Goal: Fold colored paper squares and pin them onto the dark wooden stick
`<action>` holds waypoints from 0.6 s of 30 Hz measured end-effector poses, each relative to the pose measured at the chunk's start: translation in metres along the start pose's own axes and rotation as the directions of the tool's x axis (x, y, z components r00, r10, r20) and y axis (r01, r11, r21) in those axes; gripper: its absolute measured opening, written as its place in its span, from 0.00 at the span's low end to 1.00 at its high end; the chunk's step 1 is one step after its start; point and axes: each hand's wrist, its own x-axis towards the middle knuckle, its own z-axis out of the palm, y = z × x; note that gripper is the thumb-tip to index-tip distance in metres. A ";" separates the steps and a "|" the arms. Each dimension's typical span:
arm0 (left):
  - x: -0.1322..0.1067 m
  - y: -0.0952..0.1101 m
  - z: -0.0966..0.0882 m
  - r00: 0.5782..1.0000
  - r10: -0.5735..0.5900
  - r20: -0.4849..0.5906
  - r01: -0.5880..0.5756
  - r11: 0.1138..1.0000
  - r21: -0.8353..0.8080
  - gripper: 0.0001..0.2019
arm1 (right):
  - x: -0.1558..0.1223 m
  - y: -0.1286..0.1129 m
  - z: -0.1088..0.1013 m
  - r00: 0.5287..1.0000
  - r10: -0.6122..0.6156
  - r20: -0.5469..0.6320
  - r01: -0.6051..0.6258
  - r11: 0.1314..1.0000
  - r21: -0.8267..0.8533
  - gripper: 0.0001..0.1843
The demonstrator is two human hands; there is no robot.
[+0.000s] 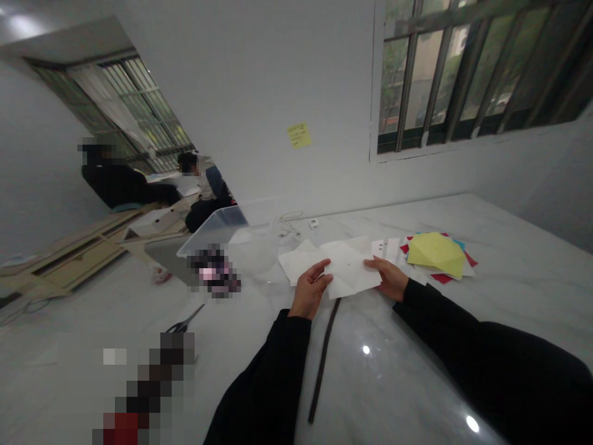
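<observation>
Both my hands hold a creased white paper sheet above a white marble table. My left hand pinches its left side, and my right hand grips its right edge. Another white sheet lies partly under it on the left. To the right of my right hand sits a stack of coloured paper, with a yellow sheet on top and red, blue and white sheets showing beneath. A dark ruler-like strip lies below my hands.
Scissors lie to the left, near a clear plastic box and pixelated objects. A small white socket and cable lie at the far edge by the wall. Two people sit at the back left.
</observation>
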 end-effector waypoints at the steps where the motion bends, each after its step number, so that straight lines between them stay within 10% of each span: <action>1: 0.000 -0.002 0.000 1.000 0.005 0.014 -0.006 0.999 0.044 0.25 | -0.002 -0.001 0.001 1.000 0.028 0.010 -0.028 1.000 -0.002 0.18; 5: -0.001 -0.010 0.001 0.997 0.023 0.069 -0.033 0.990 0.135 0.24 | -0.005 -0.007 -0.002 0.995 0.087 -0.056 -0.090 0.994 -0.055 0.14; 8: 0.001 -0.010 0.000 0.997 0.073 0.034 -0.078 0.980 0.182 0.22 | -0.006 -0.025 -0.016 0.966 -0.141 -0.216 0.078 0.958 -0.277 0.15; 12: 0.004 -0.001 -0.004 0.981 0.180 -0.075 -0.142 0.923 0.357 0.16 | -0.021 -0.070 -0.051 0.734 -0.561 -0.382 0.300 0.774 -0.558 0.20; 14: 0.005 0.006 -0.009 0.954 0.270 -0.131 -0.179 0.862 0.475 0.13 | -0.034 -0.090 -0.072 0.440 -0.883 -0.164 0.313 0.322 -0.893 0.22; 15: 0.006 0.009 -0.013 0.931 0.326 -0.165 -0.196 0.827 0.527 0.13 | -0.040 -0.096 -0.083 0.372 -0.928 -0.028 0.252 0.129 -0.959 0.24; 16: 0.006 0.012 -0.019 0.899 0.384 -0.209 -0.207 0.795 0.570 0.13 | -0.044 -0.099 -0.093 0.350 -0.933 0.087 0.177 -0.025 -0.984 0.27; 18: 0.008 0.017 -0.036 0.806 0.492 -0.329 -0.212 0.759 0.615 0.20 | -0.047 -0.094 -0.115 0.464 -0.853 0.237 0.045 -0.245 -0.969 0.30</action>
